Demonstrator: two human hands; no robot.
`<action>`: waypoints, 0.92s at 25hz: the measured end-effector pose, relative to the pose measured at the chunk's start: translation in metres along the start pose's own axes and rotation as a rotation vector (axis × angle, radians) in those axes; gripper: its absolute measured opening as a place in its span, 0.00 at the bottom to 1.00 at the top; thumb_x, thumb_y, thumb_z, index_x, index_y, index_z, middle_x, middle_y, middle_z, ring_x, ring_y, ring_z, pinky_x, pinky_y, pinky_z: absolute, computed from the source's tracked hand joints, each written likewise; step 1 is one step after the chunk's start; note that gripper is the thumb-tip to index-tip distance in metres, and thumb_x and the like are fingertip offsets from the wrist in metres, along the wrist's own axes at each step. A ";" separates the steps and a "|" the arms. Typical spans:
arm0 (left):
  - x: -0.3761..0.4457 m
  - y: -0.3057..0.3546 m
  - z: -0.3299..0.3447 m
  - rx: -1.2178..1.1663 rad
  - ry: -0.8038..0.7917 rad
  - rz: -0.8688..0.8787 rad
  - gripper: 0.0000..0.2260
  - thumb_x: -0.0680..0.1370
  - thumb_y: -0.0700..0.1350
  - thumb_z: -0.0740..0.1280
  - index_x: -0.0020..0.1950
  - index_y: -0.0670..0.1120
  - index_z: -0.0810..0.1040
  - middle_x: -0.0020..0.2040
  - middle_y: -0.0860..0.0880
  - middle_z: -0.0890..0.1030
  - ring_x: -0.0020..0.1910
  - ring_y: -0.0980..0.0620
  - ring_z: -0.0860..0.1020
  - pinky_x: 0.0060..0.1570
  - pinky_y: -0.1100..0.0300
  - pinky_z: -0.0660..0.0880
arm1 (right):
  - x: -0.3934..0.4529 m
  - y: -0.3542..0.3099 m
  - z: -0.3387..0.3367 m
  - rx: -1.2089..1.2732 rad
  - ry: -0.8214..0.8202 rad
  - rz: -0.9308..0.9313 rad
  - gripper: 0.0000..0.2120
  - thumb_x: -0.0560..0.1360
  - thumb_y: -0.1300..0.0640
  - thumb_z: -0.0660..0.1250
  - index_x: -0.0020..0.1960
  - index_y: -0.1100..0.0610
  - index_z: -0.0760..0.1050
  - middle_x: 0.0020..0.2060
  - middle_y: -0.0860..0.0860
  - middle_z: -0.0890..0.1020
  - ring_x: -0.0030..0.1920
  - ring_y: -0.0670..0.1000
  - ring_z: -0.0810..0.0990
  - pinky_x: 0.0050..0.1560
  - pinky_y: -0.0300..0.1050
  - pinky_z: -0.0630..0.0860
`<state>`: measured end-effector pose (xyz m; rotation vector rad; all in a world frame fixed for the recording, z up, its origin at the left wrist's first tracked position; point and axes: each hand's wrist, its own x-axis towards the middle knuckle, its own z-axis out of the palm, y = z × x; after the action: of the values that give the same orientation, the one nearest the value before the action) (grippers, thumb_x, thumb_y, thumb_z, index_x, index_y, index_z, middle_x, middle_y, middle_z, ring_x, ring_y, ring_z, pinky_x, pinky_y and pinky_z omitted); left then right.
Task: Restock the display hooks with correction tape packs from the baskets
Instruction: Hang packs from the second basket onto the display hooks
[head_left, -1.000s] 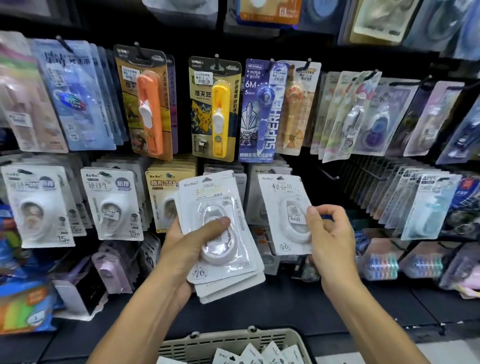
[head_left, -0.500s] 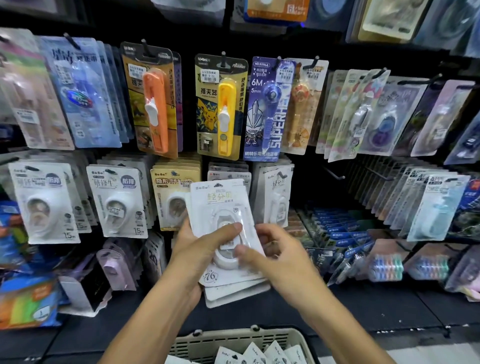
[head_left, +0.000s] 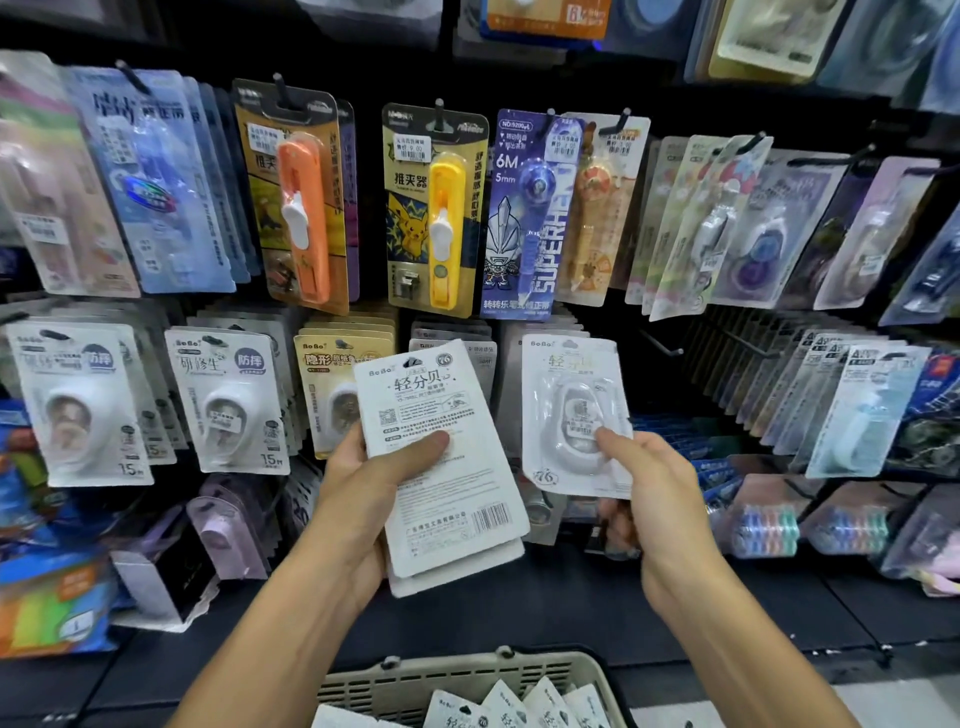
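1. Fingers of our right hand (head_left: 649, 483) are mostly hidden behind the single correction tape pack (head_left: 574, 415) they pinch, right of centre.
2. Our left hand (head_left: 374, 483) grips a stack of flat card packs (head_left: 441, 462), printed backs showing.
3. Near us, the slotted plastic basket (head_left: 457, 675) is cut off.

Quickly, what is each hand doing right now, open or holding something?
Left hand: grips a stack of correction tape packs, backs facing the camera.
Right hand: pinches a single pack.
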<state>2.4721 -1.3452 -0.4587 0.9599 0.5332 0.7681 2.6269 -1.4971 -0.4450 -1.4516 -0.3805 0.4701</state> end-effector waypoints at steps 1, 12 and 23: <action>0.000 0.001 0.000 -0.011 0.007 0.003 0.27 0.61 0.40 0.77 0.60 0.49 0.81 0.52 0.45 0.88 0.48 0.43 0.87 0.39 0.48 0.85 | 0.002 -0.001 -0.004 -0.028 0.005 0.001 0.08 0.77 0.52 0.69 0.41 0.52 0.75 0.21 0.46 0.74 0.18 0.45 0.66 0.19 0.36 0.58; -0.004 -0.003 0.006 0.012 0.014 0.036 0.27 0.62 0.40 0.77 0.61 0.48 0.81 0.52 0.46 0.88 0.48 0.43 0.87 0.42 0.48 0.84 | -0.008 0.010 0.005 0.150 -0.206 0.196 0.20 0.74 0.52 0.73 0.63 0.55 0.76 0.48 0.54 0.87 0.40 0.54 0.86 0.36 0.48 0.82; -0.009 -0.004 0.014 0.088 -0.047 0.052 0.24 0.64 0.42 0.78 0.60 0.48 0.81 0.52 0.47 0.88 0.49 0.46 0.87 0.38 0.53 0.84 | -0.016 0.014 0.027 0.008 -0.312 0.036 0.05 0.81 0.58 0.67 0.55 0.58 0.79 0.47 0.54 0.88 0.45 0.53 0.88 0.34 0.42 0.81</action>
<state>2.4773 -1.3608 -0.4551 1.0747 0.5063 0.7715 2.5981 -1.4821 -0.4559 -1.3811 -0.6006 0.7301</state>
